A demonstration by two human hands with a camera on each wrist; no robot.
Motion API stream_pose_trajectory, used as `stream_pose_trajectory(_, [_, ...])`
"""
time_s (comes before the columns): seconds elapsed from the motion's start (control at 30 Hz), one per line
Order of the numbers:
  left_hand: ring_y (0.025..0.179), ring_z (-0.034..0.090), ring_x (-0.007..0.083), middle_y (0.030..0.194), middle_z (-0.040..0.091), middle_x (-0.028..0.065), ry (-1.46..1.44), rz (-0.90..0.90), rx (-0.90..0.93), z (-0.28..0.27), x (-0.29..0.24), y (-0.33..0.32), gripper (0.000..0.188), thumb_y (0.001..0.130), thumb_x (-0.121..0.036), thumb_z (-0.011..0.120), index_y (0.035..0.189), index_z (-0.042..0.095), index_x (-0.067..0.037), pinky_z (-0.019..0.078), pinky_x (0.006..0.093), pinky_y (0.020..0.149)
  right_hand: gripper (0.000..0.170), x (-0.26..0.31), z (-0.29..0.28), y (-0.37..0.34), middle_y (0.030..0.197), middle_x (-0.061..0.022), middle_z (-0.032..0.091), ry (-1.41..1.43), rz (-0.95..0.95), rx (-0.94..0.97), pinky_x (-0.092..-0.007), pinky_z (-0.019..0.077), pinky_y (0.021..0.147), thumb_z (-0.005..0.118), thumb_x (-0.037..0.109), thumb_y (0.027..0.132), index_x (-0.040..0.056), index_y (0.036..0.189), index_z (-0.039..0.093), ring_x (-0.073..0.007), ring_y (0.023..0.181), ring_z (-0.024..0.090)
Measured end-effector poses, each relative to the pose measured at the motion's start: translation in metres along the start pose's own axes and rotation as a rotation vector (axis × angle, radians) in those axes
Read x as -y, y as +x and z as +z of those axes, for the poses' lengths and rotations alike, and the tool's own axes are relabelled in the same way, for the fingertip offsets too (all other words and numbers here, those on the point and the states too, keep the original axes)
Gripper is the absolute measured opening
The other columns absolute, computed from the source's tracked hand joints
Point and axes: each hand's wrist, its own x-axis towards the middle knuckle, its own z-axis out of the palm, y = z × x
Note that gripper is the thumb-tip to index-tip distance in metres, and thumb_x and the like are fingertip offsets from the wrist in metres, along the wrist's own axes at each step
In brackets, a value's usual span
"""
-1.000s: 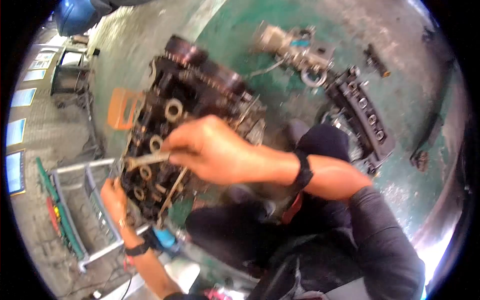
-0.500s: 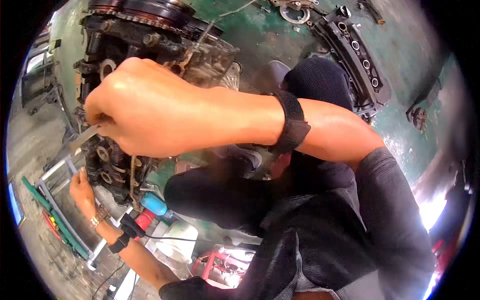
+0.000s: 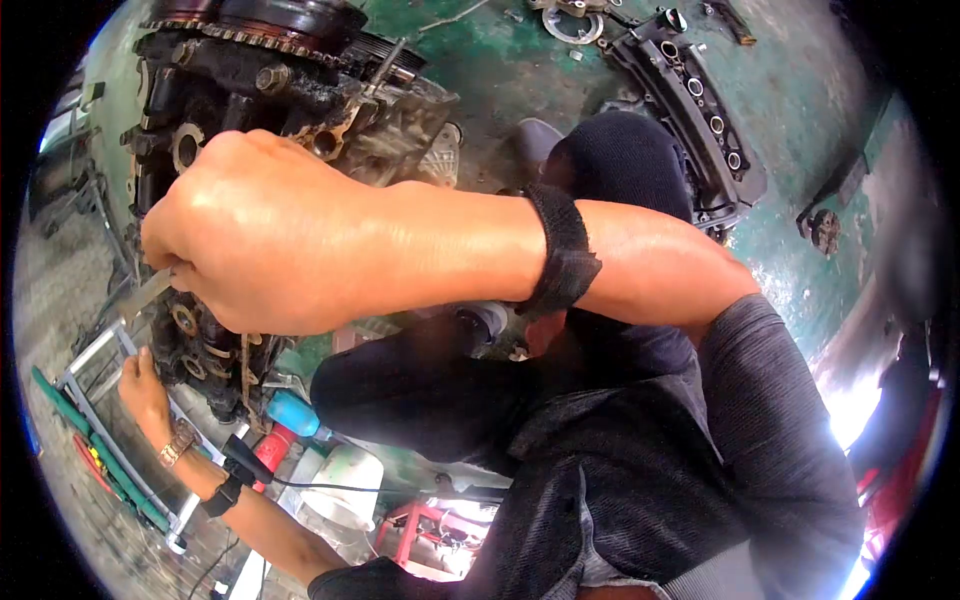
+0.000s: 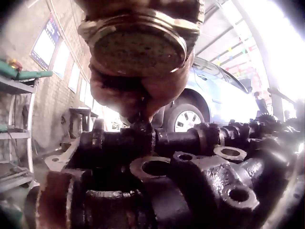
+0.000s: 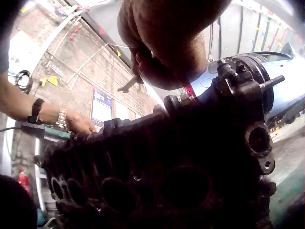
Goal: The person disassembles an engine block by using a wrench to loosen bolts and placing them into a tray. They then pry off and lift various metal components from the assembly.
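Observation:
A dark, oily engine cylinder head [image 5: 147,143] with round ports and a camshaft [image 4: 176,138] along its top stands in front of me. My right hand [image 3: 260,230] grips an open-end wrench [image 5: 127,86] above the engine. The wrench's free end sticks out past the curled fingers, clear of the metal in the right wrist view. My left hand [image 3: 145,395] is at the engine's near left end. In the left wrist view, its thumb and fingertips meet around a small dark upright piece [image 4: 144,125] by the camshaft, mostly hidden by the fingers.
A metal rack [image 3: 100,375] with green bars stands to the left. A blue bottle [image 3: 292,412], a red cylinder-shaped thing [image 3: 275,447] and a white bucket [image 3: 348,485] are beside my leg. A black valve cover [image 3: 690,110] lies on the green floor. A blue car [image 4: 214,86] stands beyond.
My right hand has lifted the wrench off the engine top and come closer to the head camera. The head view has swung, shifting the engine up and left. My left hand stays at the engine.

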Motion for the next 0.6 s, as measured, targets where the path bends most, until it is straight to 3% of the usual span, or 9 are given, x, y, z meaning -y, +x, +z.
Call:
stream_pose_trajectory(0.07, [0.066,0.051,0.0230,0.077,0.065,0.0171,0.037,-0.012,0.036,0.000,0.004,0.004,0.037,0.090,-0.028,0.056,0.096,0.061,0.009,0.0432,0.0354,0.067,0.011,-0.001,0.002,0.000,0.067,-0.0186,0.063,-0.016,0.017,0.020,-0.0428,0.0511,0.064,0.062,0.007,0.069,0.0012,0.077,0.068,-0.0365,0.067,0.063])
stream_pose_trajectory(0.13, [0.064,0.049,0.0222,0.076,0.065,0.0166,0.076,-0.022,0.076,0.000,0.005,0.004,0.038,0.090,-0.028,0.056,0.096,0.061,0.009,0.0427,0.0353,0.066,0.012,-0.004,0.008,0.001,0.063,-0.0201,0.062,0.005,0.011,-0.027,-0.0453,0.0525,0.063,0.065,0.012,0.058,0.0031,0.066,0.065,-0.0388,0.065,0.064])
stream_pose_trajectory(0.3, [0.077,0.056,0.0203,0.087,0.066,0.0173,-0.105,-0.117,0.007,0.001,-0.001,-0.007,0.040,0.091,-0.028,0.056,0.102,0.061,0.010,0.0444,0.0327,0.075,0.013,-0.005,0.010,0.003,0.064,-0.0201,0.062,0.014,0.012,-0.017,-0.0453,0.0525,0.063,0.066,0.013,0.058,0.0036,0.067,0.065,-0.0389,0.065,0.064])
stream_pose_trajectory(0.43, [0.086,0.058,0.0222,0.094,0.066,0.0180,-0.175,-0.085,-0.008,0.001,-0.001,-0.011,0.040,0.090,-0.026,0.058,0.103,0.061,0.011,0.0437,0.0329,0.083,0.014,-0.007,0.009,0.003,0.065,-0.0204,0.062,0.024,0.002,-0.030,-0.0455,0.0525,0.064,0.066,0.013,0.058,0.0037,0.068,0.065,-0.0392,0.066,0.064])
stream_pose_trajectory(0.5, [0.072,0.056,0.0176,0.084,0.065,0.0129,-0.206,0.030,-0.132,0.008,0.012,-0.009,0.036,0.089,-0.026,0.060,0.101,0.063,0.008,0.0456,0.0305,0.070,0.013,-0.008,0.011,0.002,0.065,-0.0202,0.062,0.028,-0.007,-0.040,-0.0456,0.0525,0.064,0.066,0.013,0.059,0.0037,0.069,0.066,-0.0394,0.066,0.063])
stream_pose_trajectory(0.53, [0.072,0.056,0.0176,0.084,0.065,0.0129,-0.201,0.024,-0.137,0.005,0.012,-0.010,0.036,0.089,-0.026,0.060,0.101,0.063,0.008,0.0456,0.0305,0.070,0.013,-0.009,0.012,0.002,0.066,-0.0201,0.062,0.034,-0.018,-0.051,-0.0457,0.0525,0.065,0.065,0.013,0.060,0.0037,0.069,0.066,-0.0397,0.066,0.063])
stream_pose_trajectory(0.6, [0.056,0.047,0.0108,0.071,0.057,0.0051,-0.712,-0.355,-0.023,-0.004,0.002,-0.017,0.033,0.089,-0.027,0.061,0.099,0.063,0.004,0.0393,0.0255,0.053,0.012,-0.007,0.008,0.002,0.067,-0.0199,0.063,0.029,-0.014,-0.047,-0.0457,0.0525,0.065,0.064,0.013,0.062,0.0040,0.070,0.067,-0.0397,0.067,0.063])
